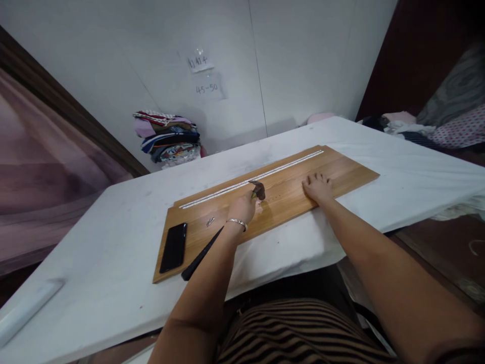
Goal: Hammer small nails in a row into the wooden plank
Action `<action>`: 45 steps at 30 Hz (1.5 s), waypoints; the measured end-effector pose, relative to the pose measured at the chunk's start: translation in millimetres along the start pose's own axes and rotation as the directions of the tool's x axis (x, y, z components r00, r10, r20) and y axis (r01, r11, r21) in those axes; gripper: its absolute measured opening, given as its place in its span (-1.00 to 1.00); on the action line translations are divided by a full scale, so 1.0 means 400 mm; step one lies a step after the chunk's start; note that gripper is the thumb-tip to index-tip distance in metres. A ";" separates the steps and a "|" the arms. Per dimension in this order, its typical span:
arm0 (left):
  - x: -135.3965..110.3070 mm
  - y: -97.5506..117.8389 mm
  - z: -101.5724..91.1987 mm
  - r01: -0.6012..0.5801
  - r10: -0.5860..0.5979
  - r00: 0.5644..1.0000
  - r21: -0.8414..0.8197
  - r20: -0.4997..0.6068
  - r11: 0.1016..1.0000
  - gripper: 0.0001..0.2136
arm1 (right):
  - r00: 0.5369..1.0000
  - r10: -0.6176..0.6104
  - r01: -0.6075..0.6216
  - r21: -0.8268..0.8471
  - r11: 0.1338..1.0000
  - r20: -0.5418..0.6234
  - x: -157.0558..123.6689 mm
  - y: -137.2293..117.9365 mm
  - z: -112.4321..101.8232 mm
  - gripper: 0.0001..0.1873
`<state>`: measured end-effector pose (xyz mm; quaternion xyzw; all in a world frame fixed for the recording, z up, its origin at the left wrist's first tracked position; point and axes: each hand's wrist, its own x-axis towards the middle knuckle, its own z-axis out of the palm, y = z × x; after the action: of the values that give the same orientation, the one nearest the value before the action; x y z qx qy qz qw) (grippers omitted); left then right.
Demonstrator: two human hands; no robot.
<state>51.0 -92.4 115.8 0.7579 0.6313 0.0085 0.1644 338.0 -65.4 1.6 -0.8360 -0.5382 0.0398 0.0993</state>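
Observation:
My left hand point(242, 208) is closed round a claw hammer point(258, 190), gripping it close below the dark, rusty-looking head. Its black handle runs back under my left forearm toward the board's near edge. Beneath the hammer lies a wood-grain board point(291, 174), flat on the white-covered table. My right hand point(318, 188) rests on the board further right, fingers spread and holding nothing. A short row of small dark marks point(275, 197) shows on the board between my hands. Left of my left hand lie several small nails point(210, 221).
A black phone point(173, 247) lies on the board's left end. Two long white strips point(250, 181) run along the board's far side. A white-clothed table point(113, 242) carries the board. Folded clothes point(170, 136) are stacked by the wall; a white roll point(28, 308) lies at left.

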 end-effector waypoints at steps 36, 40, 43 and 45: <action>0.020 -0.014 0.019 -0.038 0.038 0.999 0.002 -0.001 0.999 -0.63 | 1.000 -0.004 0.004 0.015 1.000 -0.015 -0.005 -0.002 -0.006 -0.40; 0.009 -0.008 0.014 -0.024 0.024 1.000 0.008 0.019 1.000 -0.64 | 1.000 0.002 -0.002 0.014 1.000 -0.012 -0.004 -0.003 -0.004 -0.40; 0.007 -0.008 0.011 -0.015 0.015 1.000 0.004 0.007 1.000 -0.63 | 1.000 0.004 -0.004 0.009 1.000 -0.007 -0.002 -0.001 -0.003 -0.40; 0.008 -0.009 0.010 -0.013 0.013 1.000 0.001 -0.008 1.000 -0.62 | 1.000 0.000 0.000 0.009 1.000 -0.004 -0.001 0.000 -0.003 -0.40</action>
<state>48.9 -89.8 110.5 0.7620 0.6270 0.0124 0.1614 337.8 -65.9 2.6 -0.8357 -0.5378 0.0405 0.1039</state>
